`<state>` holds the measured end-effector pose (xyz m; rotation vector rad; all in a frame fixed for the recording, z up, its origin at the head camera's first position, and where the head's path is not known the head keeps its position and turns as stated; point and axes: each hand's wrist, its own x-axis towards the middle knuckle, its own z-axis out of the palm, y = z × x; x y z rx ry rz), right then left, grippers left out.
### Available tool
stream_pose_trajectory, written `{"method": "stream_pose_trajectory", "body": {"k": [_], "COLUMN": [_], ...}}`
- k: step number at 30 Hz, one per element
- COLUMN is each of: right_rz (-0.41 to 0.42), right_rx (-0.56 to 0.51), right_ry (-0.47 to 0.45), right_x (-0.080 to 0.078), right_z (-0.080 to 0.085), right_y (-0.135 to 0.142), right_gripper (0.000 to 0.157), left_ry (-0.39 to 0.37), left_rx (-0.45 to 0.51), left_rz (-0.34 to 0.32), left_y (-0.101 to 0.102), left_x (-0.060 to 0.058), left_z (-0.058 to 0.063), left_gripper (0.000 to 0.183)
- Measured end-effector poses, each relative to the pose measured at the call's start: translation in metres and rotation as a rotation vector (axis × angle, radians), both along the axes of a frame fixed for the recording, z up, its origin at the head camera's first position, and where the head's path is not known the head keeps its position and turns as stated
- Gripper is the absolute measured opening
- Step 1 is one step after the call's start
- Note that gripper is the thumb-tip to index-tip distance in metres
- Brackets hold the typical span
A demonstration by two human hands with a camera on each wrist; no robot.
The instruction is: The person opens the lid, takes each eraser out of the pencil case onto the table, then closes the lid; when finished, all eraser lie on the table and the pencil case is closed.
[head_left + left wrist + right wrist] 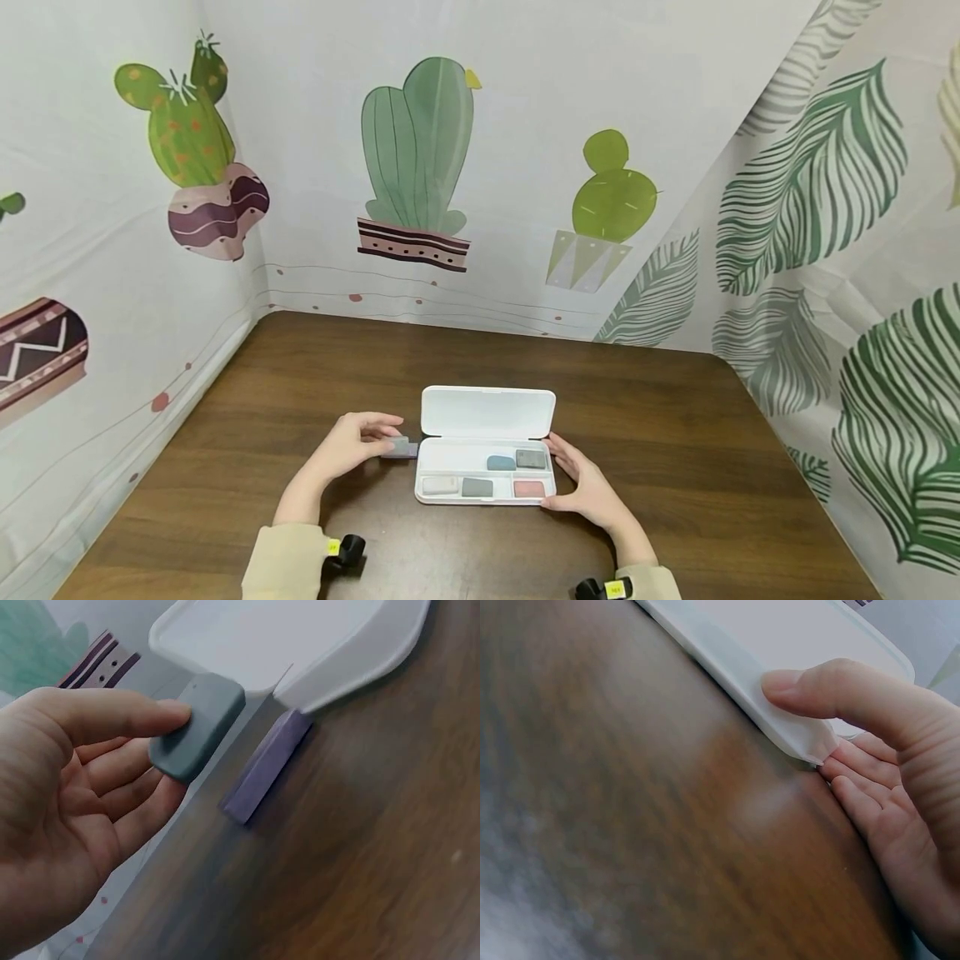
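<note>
An open white case [487,502] lies on the table, its hinged lid [487,412] raised at the back. My left hand [348,446] pinches a small grey-blue rounded block [199,727] between thumb and fingers, just left of the case. Under and beside it, a purple block [266,769] lies on the table against the case's left end. My right hand [588,483] grips the case's right end, thumb on the front corner and fingers along the side. Inside the case sit a blue block [501,462], a dark grey block [531,459], a whitish block [439,485], a grey-green block [477,487] and a pink block [529,489].
The brown wooden table [712,467] extends around the case on all sides. Printed cloth [510,167] with cacti and leaves hangs behind it and along both sides. A black wrist camera [347,552] sits at the left cuff, another camera [600,589] at the right.
</note>
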<state>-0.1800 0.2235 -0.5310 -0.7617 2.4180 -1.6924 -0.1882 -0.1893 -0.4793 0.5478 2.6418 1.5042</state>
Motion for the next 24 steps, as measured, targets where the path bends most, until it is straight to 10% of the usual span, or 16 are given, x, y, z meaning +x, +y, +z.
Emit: {"method": "stream_pose_trajectory", "body": {"k": [24], "right_rz": [0.003], "right_rx": [-0.011], "right_ry": [-0.012], "right_x": [-0.001], "right_z": [-0.001], "right_y": [0.0], "right_gripper": [0.097], "left_ry": [-0.144], "left_rx": [0.002], "left_rz": [0.168], "left_y": [-0.028], "left_x": [0.004], "left_z": [-0.004], "left_gripper": [0.036]}}
